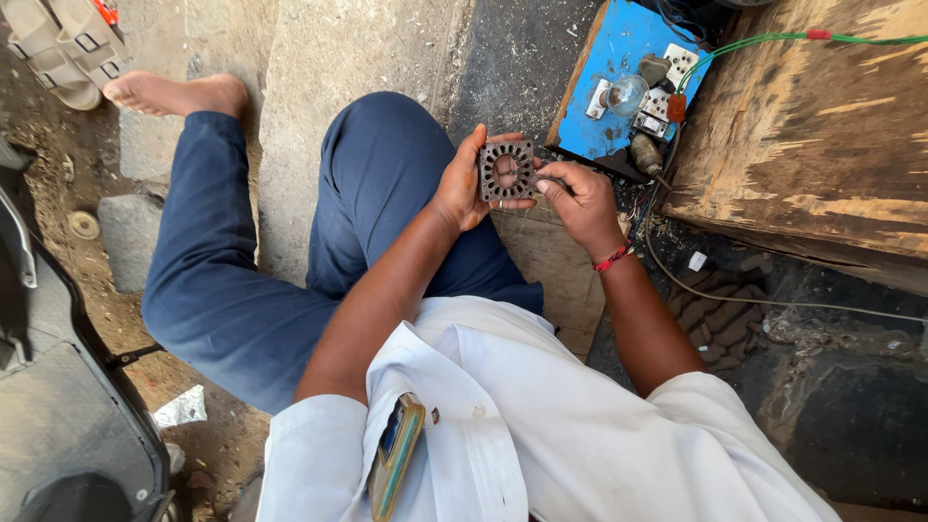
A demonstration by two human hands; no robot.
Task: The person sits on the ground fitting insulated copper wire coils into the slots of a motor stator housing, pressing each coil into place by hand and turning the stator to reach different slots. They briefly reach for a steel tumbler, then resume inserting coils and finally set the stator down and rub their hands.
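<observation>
My left hand (462, 184) holds a small square metal stator core (506, 171), dark and rusty, with a round hole in the middle and several slots around it. It is held upright above my knee. My right hand (578, 200) touches the core's right edge with pinched fingertips; whether they pinch a small tool or wire I cannot tell. A red thread band circles my right wrist (612, 257).
A blue board (619, 58) with a light bulb (625, 95), sockets and switches lies ahead, beside a worn wooden box (822, 145). Green and grey wires run across it. My crossed legs in blue trousers (251, 290) fill the left; a scooter part (58, 425) is at far left.
</observation>
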